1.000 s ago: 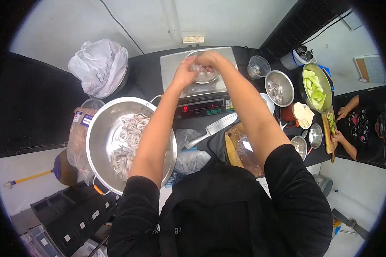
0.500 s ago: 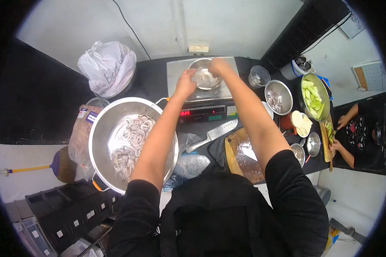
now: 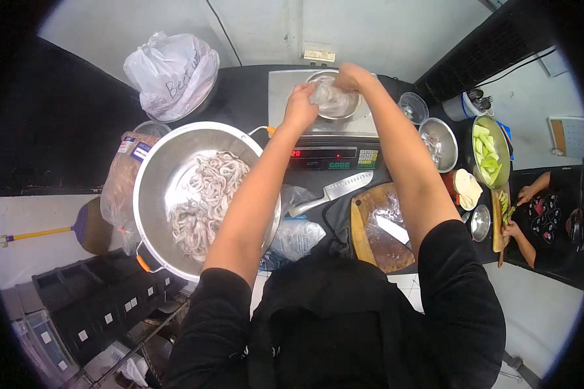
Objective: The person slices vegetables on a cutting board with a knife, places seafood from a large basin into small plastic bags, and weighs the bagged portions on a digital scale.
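Left hand (image 3: pixel 301 107), right hand (image 3: pixel 352 77) work filmy sheet (image 3: pixel 331 98) at steel bowl (image 3: pixel 337 118); finger grip blurred, cannot tell. Sheet looks light, limp, slippery; best pinched by edges.

Free to reach between the left arm (image 3: pixel 256 194) and right arm (image 3: pixel 410 162), over the big knife (image 3: pixel 349 186), up to the scale (image 3: pixel 289 91). Tight at the small bowl (image 3: pixel 336 118), with the left hand (image 3: pixel 303 107) and right hand (image 3: pixel 355 76) at its sides. Blocked on the near left by the big pot (image 3: pixel 156 188). Crowded on the right by the clear tub (image 3: pixel 422 109) and metal bowl (image 3: pixel 450 144). Stopped behind by the wall (image 3: pixel 259 35).
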A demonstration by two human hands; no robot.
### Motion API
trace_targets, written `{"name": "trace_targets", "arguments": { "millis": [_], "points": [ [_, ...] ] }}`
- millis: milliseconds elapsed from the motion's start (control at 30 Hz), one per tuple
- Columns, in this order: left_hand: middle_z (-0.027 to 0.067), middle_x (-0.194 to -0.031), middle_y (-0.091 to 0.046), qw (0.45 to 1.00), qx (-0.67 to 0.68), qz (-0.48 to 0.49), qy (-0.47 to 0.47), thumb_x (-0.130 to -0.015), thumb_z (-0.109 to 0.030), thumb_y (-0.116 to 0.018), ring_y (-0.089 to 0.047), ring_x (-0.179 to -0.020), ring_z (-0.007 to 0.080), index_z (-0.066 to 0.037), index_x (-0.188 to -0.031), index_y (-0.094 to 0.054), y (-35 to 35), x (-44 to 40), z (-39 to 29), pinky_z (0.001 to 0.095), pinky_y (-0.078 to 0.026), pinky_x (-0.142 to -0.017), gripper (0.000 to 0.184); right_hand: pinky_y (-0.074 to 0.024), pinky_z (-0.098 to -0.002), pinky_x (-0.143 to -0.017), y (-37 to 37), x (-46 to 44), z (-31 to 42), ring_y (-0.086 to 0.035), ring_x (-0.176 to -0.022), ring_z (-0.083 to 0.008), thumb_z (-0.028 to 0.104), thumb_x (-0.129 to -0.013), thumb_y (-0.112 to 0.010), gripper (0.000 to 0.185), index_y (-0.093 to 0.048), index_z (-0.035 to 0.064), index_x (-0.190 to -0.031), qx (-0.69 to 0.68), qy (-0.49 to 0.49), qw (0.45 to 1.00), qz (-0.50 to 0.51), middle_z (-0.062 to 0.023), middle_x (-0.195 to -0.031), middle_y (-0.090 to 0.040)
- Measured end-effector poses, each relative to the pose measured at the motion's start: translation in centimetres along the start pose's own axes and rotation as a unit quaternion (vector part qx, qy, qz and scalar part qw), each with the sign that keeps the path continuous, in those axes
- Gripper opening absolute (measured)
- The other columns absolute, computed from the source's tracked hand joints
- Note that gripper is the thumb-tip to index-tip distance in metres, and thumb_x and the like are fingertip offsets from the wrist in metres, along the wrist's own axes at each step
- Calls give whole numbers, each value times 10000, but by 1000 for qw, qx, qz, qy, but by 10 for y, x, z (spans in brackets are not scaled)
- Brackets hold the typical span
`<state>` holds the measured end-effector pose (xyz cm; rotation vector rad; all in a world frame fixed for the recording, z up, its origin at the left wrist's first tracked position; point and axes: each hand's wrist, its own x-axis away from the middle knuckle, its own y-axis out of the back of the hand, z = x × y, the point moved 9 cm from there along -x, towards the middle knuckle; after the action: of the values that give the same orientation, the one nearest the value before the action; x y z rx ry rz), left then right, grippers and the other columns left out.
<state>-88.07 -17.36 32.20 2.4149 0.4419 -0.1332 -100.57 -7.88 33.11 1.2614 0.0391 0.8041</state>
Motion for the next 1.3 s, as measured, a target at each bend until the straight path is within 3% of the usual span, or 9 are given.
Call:
{"name": "trace_targets", "arguments": {
  "millis": [200, 267, 400, 500, 567, 600, 767, 1033, 1300],
  "points": [
    [210, -1261, -498, 999, -19, -25, -5, -693, -43, -607, -508, -1148, 338, -60, -1251, -547, -4, 0, -13, 359, -408, -982, 562, -519, -393, -779, 18, 24, -13, -657, -883, -326, 142, -743, -615, 219, -698, 24, -907, 92, -43, 984, -148, -186, -922, -674],
    [215, -1259, -496, 1000, -17, -13, -5, -696, -50, -607, -506, -1149, 341, -78, -1259, -546, -6, 3, -14, 363, -402, -990, 566, -505, -426, -763, 11, 19, -24, -650, -848, -353, 329, -790, -661, 356, -684, 24, -971, 94, -50, 981, -162, -172, -889, -683],
    [221, -1281, -486, 996, -31, 73, -35, -750, -108, -599, -507, -1149, 344, -148, -1279, -543, 13, 11, -33, 371, -410, -980, 533, -512, -395, -736, 16, 39, -12, -664, -795, -305, 346, -786, -667, 388, -670, 18, -991, 79, 3, 990, -114, -145, -866, -690],
    [236, -1255, -504, 996, -38, 78, -36, -783, -162, -615, -508, -1143, 357, -151, -1255, -563, 68, 28, -44, 381, -409, -977, 475, -492, -393, -830, 4, 105, 22, -626, -970, -308, 340, -777, -658, 337, -687, 55, -954, -117, -22, 992, -53, -191, -1009, -656],
    [247, -1229, -523, 995, -50, 11, -83, -797, -227, -636, -523, -1127, 363, -130, -1240, -571, 117, 39, -53, 391, -416, -966, 458, -485, -388, -829, -13, 143, 84, -632, -936, -300, 311, -793, -625, 308, -678, 62, -967, -151, 192, 969, -48, -179, -965, -665],
    [242, -1243, -516, 994, -51, -12, -97, -804, -267, -643, -534, -1118, 356, -126, -1253, -559, 141, 48, -57, 394, -433, -948, 478, -518, -333, -670, -31, 163, 111, -637, -715, -179, 237, -826, -607, 267, -639, 51, -1015, -144, 243, 959, -34, -116, -831, -659],
    [164, -1360, -415, 993, 67, -93, -6, -839, -210, -660, -493, -1173, 275, -111, -1267, -544, 233, 128, -84, 363, -488, -898, 454, -445, -407, -915, -129, 247, 230, -573, -1047, -331, 61, -747, -548, 356, -606, 37, -1098, -161, 396, 895, 126, -186, -1089, -602],
    [137, -1358, -410, 984, 47, -161, 64, -862, -136, -634, -498, -1169, 283, -99, -1281, -529, 271, 220, -38, 365, -496, -892, 434, -469, -422, -865, -212, 263, 288, -593, -977, -366, -31, -731, -562, 365, -627, 43, -1083, -61, 387, 914, 105, -201, -986, -621],
    [117, -1375, -400, 986, 85, -122, 80, -874, -154, -627, -506, -1158, 279, -96, -1278, -527, 249, 223, -15, 357, -482, -888, 420, -481, -411, -793, -161, 276, 210, -607, -913, -330, 79, -788, -609, 192, -647, 34, -970, -239, 329, 911, -64, -156, -930, -629]
  ]
}}
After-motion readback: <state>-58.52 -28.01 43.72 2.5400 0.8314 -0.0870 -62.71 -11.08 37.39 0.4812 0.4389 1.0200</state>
